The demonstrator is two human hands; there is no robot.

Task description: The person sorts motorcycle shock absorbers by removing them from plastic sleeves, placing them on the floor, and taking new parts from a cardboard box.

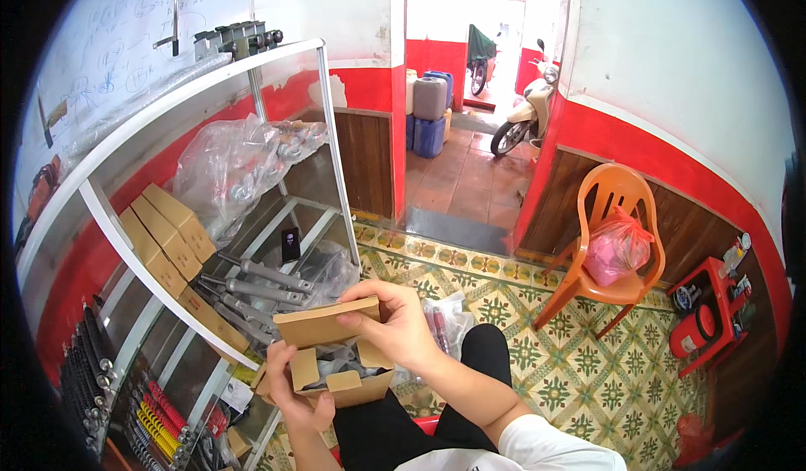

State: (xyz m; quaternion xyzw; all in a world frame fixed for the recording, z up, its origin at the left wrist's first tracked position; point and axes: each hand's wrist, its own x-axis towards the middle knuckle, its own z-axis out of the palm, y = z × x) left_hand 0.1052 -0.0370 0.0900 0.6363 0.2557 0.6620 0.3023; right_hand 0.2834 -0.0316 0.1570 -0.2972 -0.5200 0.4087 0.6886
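Note:
A small brown cardboard box (352, 395) is above my lap with its top open. My left hand (296, 389) grips the box at its left side, thumb against the front. With my right hand (393, 326) I pinch the raised lid flap (315, 325) between thumb and fingers. Two side flaps and a front tab stand up around the opening. Inside lie dark parts in clear plastic wrap (340, 367); their exact kind is hidden.
At left, a white-framed metal rack (208, 80) holds long cardboard boxes (170, 238), grey shock absorbers (271, 276), a phone (290, 245) and coloured coil springs (165, 417). An orange plastic chair (620, 291) bears a pink bag (617, 257). Wrapped red parts (439, 329) lie beyond my right hand.

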